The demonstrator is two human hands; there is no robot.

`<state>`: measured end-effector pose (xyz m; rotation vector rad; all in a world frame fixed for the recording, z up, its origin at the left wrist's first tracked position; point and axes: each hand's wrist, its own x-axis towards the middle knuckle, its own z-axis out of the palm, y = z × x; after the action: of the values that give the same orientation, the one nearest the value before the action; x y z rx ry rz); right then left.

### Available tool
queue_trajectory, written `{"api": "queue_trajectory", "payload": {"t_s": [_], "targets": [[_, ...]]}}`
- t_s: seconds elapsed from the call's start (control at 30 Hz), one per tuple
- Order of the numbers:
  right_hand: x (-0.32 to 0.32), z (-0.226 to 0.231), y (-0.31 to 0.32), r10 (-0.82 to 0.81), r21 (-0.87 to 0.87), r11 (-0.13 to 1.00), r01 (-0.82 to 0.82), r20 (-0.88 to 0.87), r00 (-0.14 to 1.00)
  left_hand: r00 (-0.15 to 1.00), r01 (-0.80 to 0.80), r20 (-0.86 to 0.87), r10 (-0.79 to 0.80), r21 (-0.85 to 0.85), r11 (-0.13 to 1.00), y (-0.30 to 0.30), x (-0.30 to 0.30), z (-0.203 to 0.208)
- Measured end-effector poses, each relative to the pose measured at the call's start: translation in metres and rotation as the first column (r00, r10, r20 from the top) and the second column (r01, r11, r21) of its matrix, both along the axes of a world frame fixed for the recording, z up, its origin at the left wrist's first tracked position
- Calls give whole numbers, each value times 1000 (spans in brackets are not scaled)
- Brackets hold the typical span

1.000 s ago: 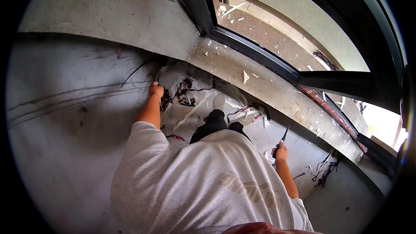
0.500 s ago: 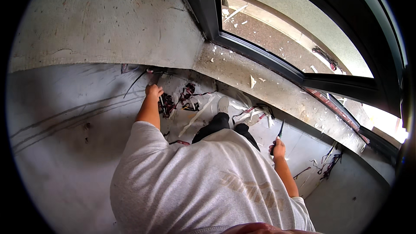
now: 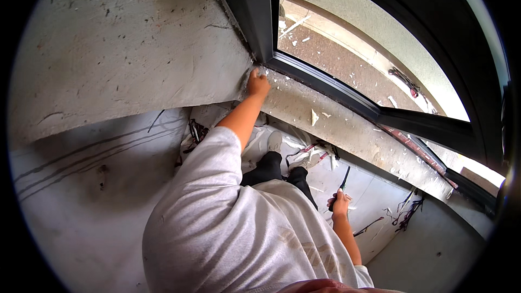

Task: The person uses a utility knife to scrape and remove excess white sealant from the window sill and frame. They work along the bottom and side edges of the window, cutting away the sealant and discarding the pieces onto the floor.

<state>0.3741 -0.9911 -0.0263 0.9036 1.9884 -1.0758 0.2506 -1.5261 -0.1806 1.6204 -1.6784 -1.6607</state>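
Note:
My left hand [image 3: 258,84] reaches up to the inner corner of the concrete sill [image 3: 293,95], just below the dark window frame [image 3: 325,81]. Its fingers are bent together at the corner; whatever may be between them is too small to make out. Lower on the right, my right hand [image 3: 340,204] is closed round the dark handle of a knife [image 3: 345,178]. The slim dark blade points up and away, apart from the sill.
An open dark-framed sash [image 3: 429,116] juts in at the right. Pale crumbs and a flake [image 3: 315,117] litter the sill. Strips and dark red tangled scraps [image 3: 198,130] lie on the floor round my shoes [image 3: 275,141]. A rough concrete wall [image 3: 125,38] stands left.
My left hand has risen from the dark scraps below the wall, up and right to the sill corner. My right hand, still holding the knife, has shifted slightly left and down.

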Motion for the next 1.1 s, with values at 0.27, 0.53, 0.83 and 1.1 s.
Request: {"api": "queue_trajectory", "payload": {"t_s": [0.27,0.53,0.83,1.1], "targets": [[-3,-5,17,57,-49,997,-54,60,997,582,-486,-620,526,253,836,-82,-20,-251],[16,0,54,-62,20,998,61,61,996,767,-558,-236,597,213,802,-36,-57,-83],[2,6,58,-60,-22,998,62,67,996,825,-565,-49,563,-88,821,-66,-53,-108],[3,3,50,-31,12,999,31,-19,999,953,249,257,-159,-367,896,22,-39,-10]]}}
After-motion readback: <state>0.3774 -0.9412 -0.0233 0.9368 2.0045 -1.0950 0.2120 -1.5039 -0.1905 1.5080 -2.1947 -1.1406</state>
